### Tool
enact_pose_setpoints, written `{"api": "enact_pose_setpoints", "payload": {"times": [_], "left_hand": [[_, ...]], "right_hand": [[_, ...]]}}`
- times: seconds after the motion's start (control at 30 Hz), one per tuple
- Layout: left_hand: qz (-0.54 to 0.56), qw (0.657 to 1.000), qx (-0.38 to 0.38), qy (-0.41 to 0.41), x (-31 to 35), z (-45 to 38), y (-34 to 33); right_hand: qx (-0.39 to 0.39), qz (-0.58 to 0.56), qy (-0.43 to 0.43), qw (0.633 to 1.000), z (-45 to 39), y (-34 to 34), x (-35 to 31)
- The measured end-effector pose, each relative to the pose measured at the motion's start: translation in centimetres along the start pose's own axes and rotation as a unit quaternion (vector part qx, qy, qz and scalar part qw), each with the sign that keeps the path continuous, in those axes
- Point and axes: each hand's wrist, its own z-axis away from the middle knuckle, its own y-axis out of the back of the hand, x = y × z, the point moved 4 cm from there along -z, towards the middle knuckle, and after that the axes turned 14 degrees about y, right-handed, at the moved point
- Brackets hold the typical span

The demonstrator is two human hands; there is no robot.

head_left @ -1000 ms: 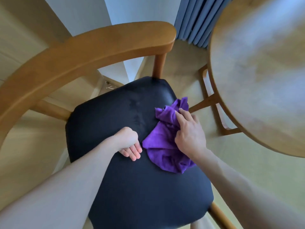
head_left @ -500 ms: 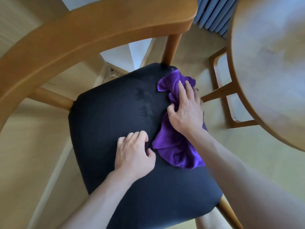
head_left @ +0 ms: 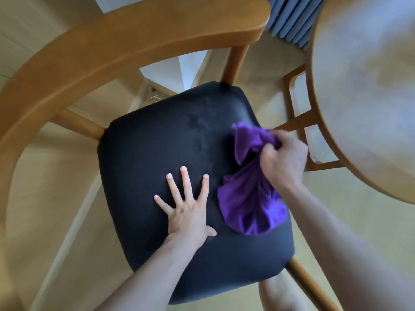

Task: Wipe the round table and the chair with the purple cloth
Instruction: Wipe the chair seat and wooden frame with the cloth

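- My right hand (head_left: 284, 161) has its grip clamped on the purple cloth (head_left: 251, 198), fingers curled into the bunched upper part near the right edge of the chair (head_left: 179, 144) seat.
- The cloth hangs and trails from that grip toward me; its long axis runs from the far right of the seat back to the near right, and its loose lower end lies on the black cushion.
- My left hand (head_left: 187, 209) holds nothing: it lies flat on the cushion with fingers spread apart, just left of the cloth's lower end and not touching it.
- What the coming move turns on: the unwiped stretch of seat lies to the left of my right grip, across the middle and far left, while the cloth sits along the right side.
- I judge the right hand should carry the cloth leftward; the left hand is in that path and would need to shift.
- The round table (head_left: 363, 90), my other surface to wipe, stands to the right, just beyond my right hand.
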Motion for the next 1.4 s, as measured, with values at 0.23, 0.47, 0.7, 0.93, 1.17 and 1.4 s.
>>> {"api": "enact_pose_setpoints", "payload": {"times": [0.23,0.47,0.7,0.93,1.17,1.4], "left_hand": [[0.006,1.0,-0.011,0.003,0.0,-0.1,0.0],[-0.007,1.0,-0.022,-0.006,0.0,0.2,0.5],[-0.012,1.0,-0.004,-0.003,0.0,-0.1,0.2],[-0.021,1.0,0.012,0.003,-0.2,0.1,0.2],[-0.053,0.997,0.037,0.028,0.2,1.1,1.0],[0.039,0.997,0.042,0.06,0.9,3.4,0.1]], "right_hand": [[-0.17,0.144,0.107,0.969,2.3,-4.6,-0.4],[-0.226,0.196,0.103,0.949,10.7,0.2,4.0],[-0.017,0.001,-0.007,1.0,5.4,2.6,2.8],[-0.233,0.149,0.073,0.958,6.5,-1.0,4.5],[-0.376,0.136,0.088,0.913,9.7,0.8,6.4],[-0.264,-0.014,0.111,0.958,3.5,1.1,3.8]]}}
